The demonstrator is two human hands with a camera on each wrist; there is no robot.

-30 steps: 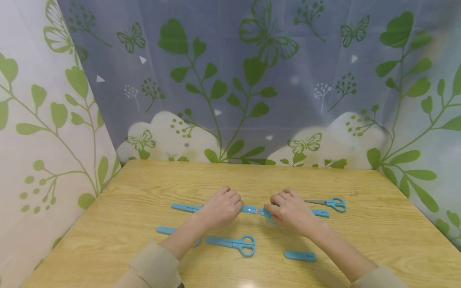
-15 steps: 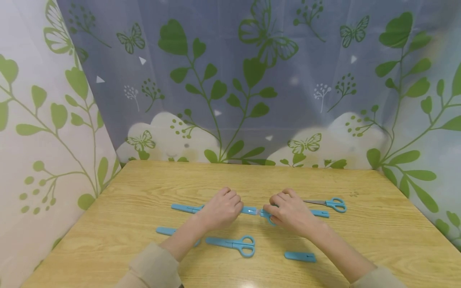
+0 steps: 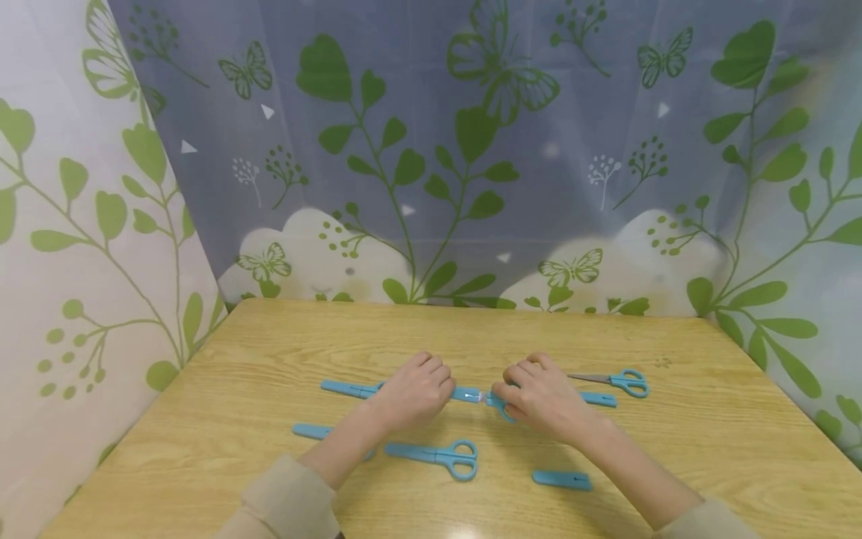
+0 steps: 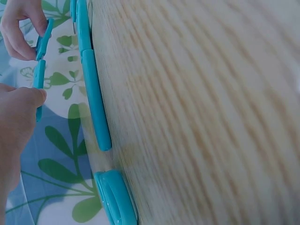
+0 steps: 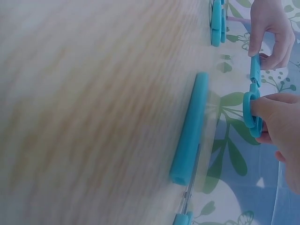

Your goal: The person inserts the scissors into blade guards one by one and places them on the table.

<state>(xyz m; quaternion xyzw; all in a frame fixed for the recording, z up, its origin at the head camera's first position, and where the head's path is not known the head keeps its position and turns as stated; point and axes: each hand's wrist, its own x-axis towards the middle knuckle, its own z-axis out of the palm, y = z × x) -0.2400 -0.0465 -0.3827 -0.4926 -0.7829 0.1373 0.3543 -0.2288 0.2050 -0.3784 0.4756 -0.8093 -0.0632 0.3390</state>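
In the head view my left hand [image 3: 416,389] pinches a light blue scissors cover [image 3: 467,394] over the middle of the table. My right hand [image 3: 544,397] grips a pair of blue scissors by the handles [image 5: 248,110]. The blades point left into the cover's mouth, and only a short bit of metal shows between cover [image 4: 39,75] and handles. Both wrist views show the two pieces lined up end to end, raised off the tabletop. Fingers hide part of the handles and the cover's far end.
Covered scissors lie at the left [image 3: 346,389], under my left forearm [image 3: 311,431] and at front centre [image 3: 431,454]. On the right are bare-bladed scissors [image 3: 629,382], a loose cover [image 3: 599,400] and another cover [image 3: 562,480] nearer me. A patterned curtain [image 3: 431,150] stands behind the wooden table [image 3: 269,337].
The strip of bare blade between the cover and the handles has become slightly shorter, as the scissors and cover come closer together. Both hands stay nearly in place; the things on the table have not moved.
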